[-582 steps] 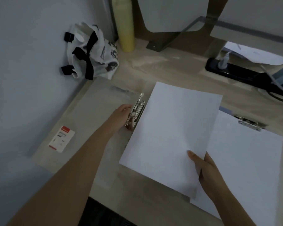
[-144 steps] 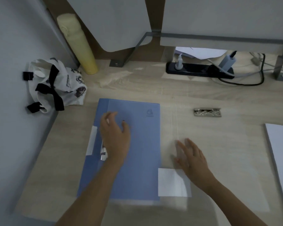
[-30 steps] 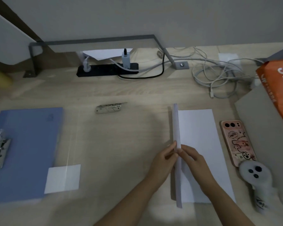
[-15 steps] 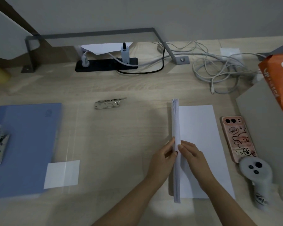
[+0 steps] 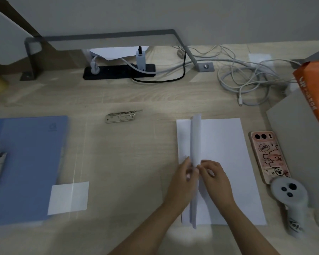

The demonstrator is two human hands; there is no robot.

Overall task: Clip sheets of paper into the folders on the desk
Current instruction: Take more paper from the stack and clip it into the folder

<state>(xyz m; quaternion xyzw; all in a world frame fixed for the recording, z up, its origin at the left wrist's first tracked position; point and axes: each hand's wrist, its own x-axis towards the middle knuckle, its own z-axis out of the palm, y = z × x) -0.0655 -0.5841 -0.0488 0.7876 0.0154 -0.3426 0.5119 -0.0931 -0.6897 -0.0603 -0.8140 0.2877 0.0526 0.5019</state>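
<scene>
1. Head view: the desk point(image 5: 136, 96) carries everything.
2. Folder point(image 5: 28, 162) lies far left of the grip.
3. Paper point(image 5: 226, 162) lies beneath the grip.
4. Sheet point(image 5: 196, 137) stands upright, its edge raised.
5. Left hand point(image 5: 183, 183) and right hand point(image 5: 216, 181) pinch the sheet from either side.
6. Phone point(image 5: 269, 157) lies right of the grip.
7. Clip point(image 5: 121, 117) lies beyond it, to the left.

An office workstation: a pale wood-grain desk point(image 5: 136, 92) with a grey metal bracket point(image 5: 107, 34) across the top of the frame. A black power strip point(image 5: 118, 72) sits at upper middle and tangled cables point(image 5: 247, 80) at upper right. A blue folder point(image 5: 29, 162) lies at left, white paper point(image 5: 225, 162) right of centre.
</scene>
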